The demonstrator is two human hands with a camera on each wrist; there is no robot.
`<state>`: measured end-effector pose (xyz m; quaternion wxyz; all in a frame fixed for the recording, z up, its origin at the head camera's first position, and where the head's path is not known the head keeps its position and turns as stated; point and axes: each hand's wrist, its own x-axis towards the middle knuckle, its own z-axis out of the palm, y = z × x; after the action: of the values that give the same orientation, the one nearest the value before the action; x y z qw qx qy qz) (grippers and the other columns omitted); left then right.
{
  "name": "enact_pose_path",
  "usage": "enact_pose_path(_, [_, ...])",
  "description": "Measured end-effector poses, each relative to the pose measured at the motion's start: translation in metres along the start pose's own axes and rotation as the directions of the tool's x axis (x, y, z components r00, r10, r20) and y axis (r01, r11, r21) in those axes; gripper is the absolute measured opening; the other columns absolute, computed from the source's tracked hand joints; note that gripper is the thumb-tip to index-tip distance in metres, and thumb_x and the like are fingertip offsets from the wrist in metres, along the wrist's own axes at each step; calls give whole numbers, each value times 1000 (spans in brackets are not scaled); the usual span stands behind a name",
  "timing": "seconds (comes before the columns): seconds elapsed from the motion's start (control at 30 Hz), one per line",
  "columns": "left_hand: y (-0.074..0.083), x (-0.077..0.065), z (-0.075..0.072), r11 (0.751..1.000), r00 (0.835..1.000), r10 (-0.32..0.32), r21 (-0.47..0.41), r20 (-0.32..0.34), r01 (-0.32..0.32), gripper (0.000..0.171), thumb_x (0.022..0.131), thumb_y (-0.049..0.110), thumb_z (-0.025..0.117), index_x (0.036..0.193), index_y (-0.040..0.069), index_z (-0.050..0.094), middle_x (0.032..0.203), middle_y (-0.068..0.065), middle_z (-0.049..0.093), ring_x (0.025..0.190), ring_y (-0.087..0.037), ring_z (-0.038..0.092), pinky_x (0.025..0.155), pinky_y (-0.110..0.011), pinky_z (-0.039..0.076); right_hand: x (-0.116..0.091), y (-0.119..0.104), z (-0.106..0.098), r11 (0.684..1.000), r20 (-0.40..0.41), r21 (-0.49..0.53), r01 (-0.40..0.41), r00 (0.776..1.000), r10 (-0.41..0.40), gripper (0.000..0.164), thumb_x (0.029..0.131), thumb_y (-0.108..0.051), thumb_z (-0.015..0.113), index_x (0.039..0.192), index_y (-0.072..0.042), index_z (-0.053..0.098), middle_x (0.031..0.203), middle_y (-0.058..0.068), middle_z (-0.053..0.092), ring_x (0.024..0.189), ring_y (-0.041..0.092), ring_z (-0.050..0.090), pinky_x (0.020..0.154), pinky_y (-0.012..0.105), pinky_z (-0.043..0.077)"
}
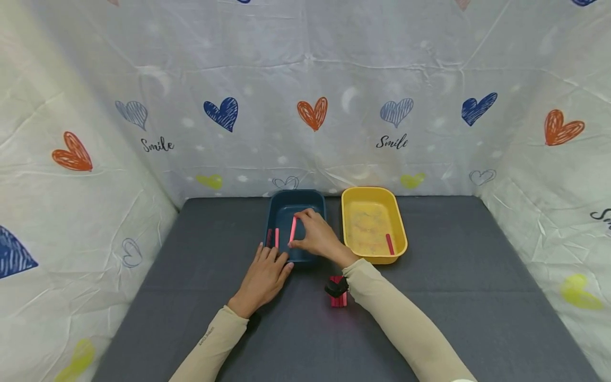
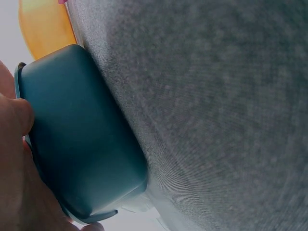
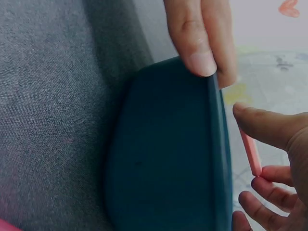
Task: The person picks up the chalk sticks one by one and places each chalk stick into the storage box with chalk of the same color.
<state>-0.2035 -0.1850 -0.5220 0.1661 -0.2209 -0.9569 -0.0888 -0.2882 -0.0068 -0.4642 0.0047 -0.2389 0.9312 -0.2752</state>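
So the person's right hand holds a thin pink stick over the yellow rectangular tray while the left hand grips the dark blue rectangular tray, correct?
No: the right hand holds the thin pink stick over the dark blue rectangular tray, not the yellow rectangular tray, as the head view shows. The left hand does grip the dark blue rectangular tray.

The person wears light cream, close-fitting fabric sleeves. The left sleeve [image 1: 215, 339] carries a line of small dark lettering [image 1: 206, 336] along the forearm and terminates in a plain cuff at the wrist. The right sleeve [image 1: 406, 323] shows slight creasing toward its cuff. A compact black device [image 1: 336, 287] sits beside the right cuff. The left hand [image 1: 264, 276] and right hand [image 1: 317, 233] are ungloved.
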Motion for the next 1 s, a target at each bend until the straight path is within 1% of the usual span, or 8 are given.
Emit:
enact_pose_path(0.1, [0, 0, 1, 1000, 1000, -1, 4, -1, 1, 26, 102, 32, 53, 109, 10, 62, 102, -13, 61, 107, -35, 57, 115, -62, 28, 6, 0, 6, 1000, 30, -24, -14, 999, 15, 79, 79, -38, 82, 145, -11, 47, 143, 11, 48, 129, 28, 51, 103, 45, 49])
enact_pose_path(0.3, [0, -1, 1, 1000, 1000, -3, 7, -2, 3, 25, 101, 33, 53, 107, 10, 61, 102, -13, 60, 107, -34, 57, 115, -62, 29, 14, 2, 17, 996, 94, -90, 8, 996, 1, 77, 80, -38, 81, 144, -9, 48, 141, 12, 50, 126, 28, 52, 102, 43, 49])
enact_pose_path(0.5, [0, -1, 0, 1000, 1000, -1, 1, -4, 1, 24, 102, 33, 52, 104, 11, 61, 101, -13, 60, 106, -34, 57, 114, -62, 29, 21, 0, 26, 995, 122, -95, -21, 992, 33, 77, 81, -38, 80, 144, -10, 48, 141, 11, 49, 127, 28, 52, 101, 44, 49])
enact_pose_path(0.67, [-1, -1, 0, 1000, 1000, -5, 7, -5, 5, 23, 102, 33, 52, 101, 12, 61, 101, -12, 59, 106, -34, 57, 114, -62, 29, 29, -1, 32, 989, 151, -136, -52, 986, 73, 75, 81, -40, 79, 144, -13, 49, 143, 9, 49, 129, 27, 51, 101, 42, 49])
enact_pose_path(0.83, [-1, -1, 0, 1000, 1000, 15, 1, -18, -15, 23, 102, 33, 52, 101, 11, 61, 100, -12, 59, 105, -34, 56, 114, -61, 29, 33, -3, 37, 982, 166, -177, -65, 981, 95, 72, 81, -41, 79, 142, -14, 51, 144, 9, 49, 128, 27, 52, 102, 41, 48])
enact_pose_path(1.0, [0, 0, 0, 1000, 999, 27, -1, -33, -27, 24, 102, 33, 51, 101, 11, 61, 102, -12, 59, 105, -34, 54, 114, -61, 30, 35, -4, 42, 981, 172, -181, -70, 980, 102, 69, 82, -40, 79, 140, -14, 53, 143, 8, 50, 127, 26, 52, 103, 40, 47])
